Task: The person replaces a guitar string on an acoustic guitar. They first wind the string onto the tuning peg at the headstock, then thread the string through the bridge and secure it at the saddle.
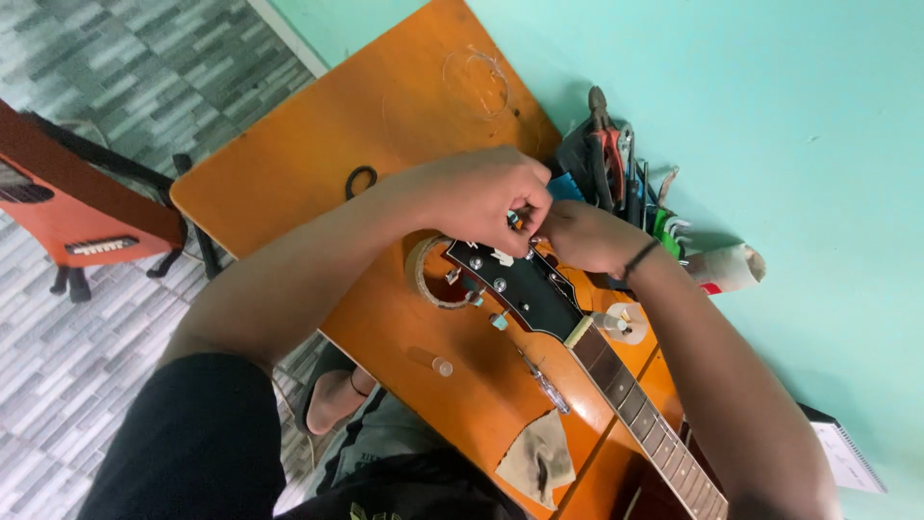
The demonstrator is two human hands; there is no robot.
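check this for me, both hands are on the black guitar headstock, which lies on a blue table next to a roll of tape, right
Not quite: the head view shows the table is orange wood, not blue. Both the left hand and right hand work at the black headstock, beside the roll of tape.

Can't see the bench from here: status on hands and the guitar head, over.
Left hand and right hand both pinching at tuner posts on the black headstock. Headstock propped on a tape roll. Tool pile close behind the hands.

Both forearms reach forward and converge, bare below a dark sleeve on the left. The left hand (481, 197) is curled, fingertips pinched together, knuckles up. The right hand (585, 236) lies just beside it, fingers tucked under, a dark band at its wrist.
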